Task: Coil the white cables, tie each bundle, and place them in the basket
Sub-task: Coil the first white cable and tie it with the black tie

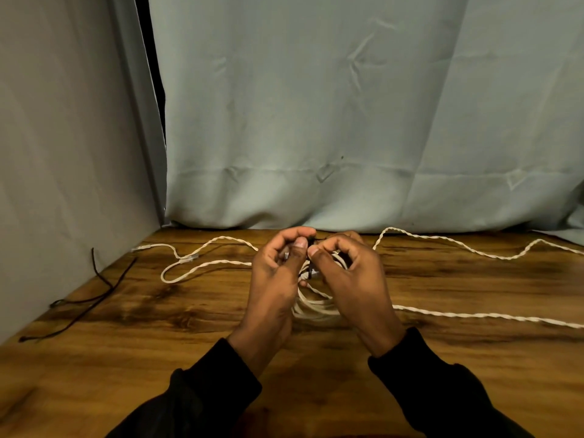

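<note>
A coiled bundle of white cable [313, 306] hangs between my hands above the wooden table [189, 330]. A thin black tie [312, 270] runs round the bundle's top. My left hand [278, 276] pinches one end of the tie between thumb and fingers. My right hand [347, 273] pinches the other end, its thumb tip almost touching my left thumb. A loose white twisted cable [202, 263] lies in a loop on the table to the left. Another white twisted cable [474, 316] stretches away to the right. No basket is in view.
Several black ties [94, 298] lie on the table at the left, by the grey cloth wall [69, 153]. A pale green curtain [347, 121] closes off the back of the table.
</note>
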